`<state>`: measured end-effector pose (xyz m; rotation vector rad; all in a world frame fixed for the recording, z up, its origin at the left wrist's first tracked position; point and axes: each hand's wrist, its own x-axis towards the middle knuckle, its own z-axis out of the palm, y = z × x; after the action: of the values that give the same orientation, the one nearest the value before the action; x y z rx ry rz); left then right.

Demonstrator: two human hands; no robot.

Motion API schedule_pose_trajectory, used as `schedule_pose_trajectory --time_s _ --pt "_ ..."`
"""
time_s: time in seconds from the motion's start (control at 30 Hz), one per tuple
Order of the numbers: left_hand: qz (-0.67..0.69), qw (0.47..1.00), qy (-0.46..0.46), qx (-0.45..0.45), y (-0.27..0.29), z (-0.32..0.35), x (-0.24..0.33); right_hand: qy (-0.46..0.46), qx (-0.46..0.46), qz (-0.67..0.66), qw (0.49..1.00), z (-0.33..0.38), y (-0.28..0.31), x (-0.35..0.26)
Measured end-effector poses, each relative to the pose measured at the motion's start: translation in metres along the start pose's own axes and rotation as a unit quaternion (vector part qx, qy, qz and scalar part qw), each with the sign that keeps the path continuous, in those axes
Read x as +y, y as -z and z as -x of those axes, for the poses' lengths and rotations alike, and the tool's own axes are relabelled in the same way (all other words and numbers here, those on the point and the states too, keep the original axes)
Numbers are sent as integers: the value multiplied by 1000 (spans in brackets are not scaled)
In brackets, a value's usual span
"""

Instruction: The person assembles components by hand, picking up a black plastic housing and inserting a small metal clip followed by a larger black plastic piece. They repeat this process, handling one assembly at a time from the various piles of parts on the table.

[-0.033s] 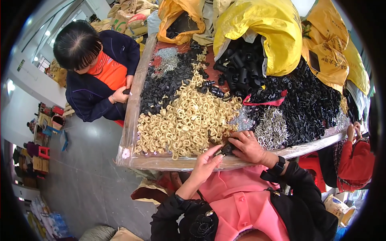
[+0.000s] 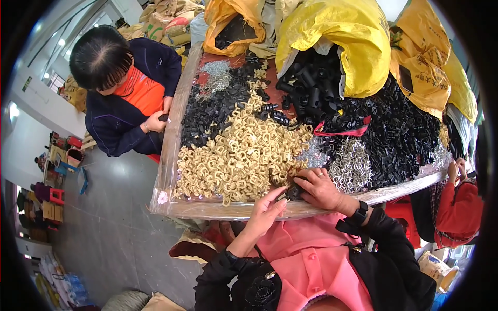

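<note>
At the near edge of the table, both my hands meet around a small black plastic part (image 2: 294, 193), its shape mostly covered by fingers. My left hand (image 2: 263, 213) pinches it from the left between thumb and fingers. From the right, my right hand (image 2: 320, 191), with a dark watch on its wrist, curls its fingers over the same part. Just beyond and to the left lies a large heap of cream-coloured plastic rings (image 2: 244, 150). Loose metal clips (image 2: 351, 165) are piled right of my right hand, next to small grey metal pieces (image 2: 314, 152).
Black plastic pieces (image 2: 399, 135) spread over the table's right side. A yellow sack (image 2: 358, 36) spills black tube-like fittings (image 2: 311, 85) at the back. A co-worker (image 2: 132, 93) stands at the left edge holding a dark piece; another person's red sleeve (image 2: 459, 210) shows at right.
</note>
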<state>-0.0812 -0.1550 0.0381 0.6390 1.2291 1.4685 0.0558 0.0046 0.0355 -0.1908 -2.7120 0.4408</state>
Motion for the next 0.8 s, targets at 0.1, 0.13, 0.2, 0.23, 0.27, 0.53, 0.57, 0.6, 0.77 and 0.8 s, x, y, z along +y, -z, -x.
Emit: schedule_pose_trajectory --time_s 0.1,0.13,0.2,0.23,0.27,0.53,0.57,0.6,0.77,0.8 --pt "11 1000 11 13 4 0 0 19 -80 39 996 -3 -6 8" --pt "21 999 18 17 5 0 1 19 -81 38 996 -4 -7 10" --pt "40 998 31 26 7 1 3 24 -81 53 995 -7 -8 14" --pt "41 998 32 26 7 1 3 26 -80 61 995 -7 -7 16" --pt "47 998 21 26 6 0 3 26 -81 61 994 -6 -6 18" --pt "66 997 -2 46 9 -6 -1 -86 -93 -240 962 -2 30 25" --pt "72 996 -1 51 9 -7 -2 -146 -68 -350 923 1 31 29" --pt "79 995 1 56 9 -8 -3 -203 -42 -454 866 3 32 31" --pt "102 992 31 61 5 -12 -5 -257 109 -651 706 8 21 40" --pt "111 991 32 66 4 -12 -6 -257 109 -651 706 9 18 39"
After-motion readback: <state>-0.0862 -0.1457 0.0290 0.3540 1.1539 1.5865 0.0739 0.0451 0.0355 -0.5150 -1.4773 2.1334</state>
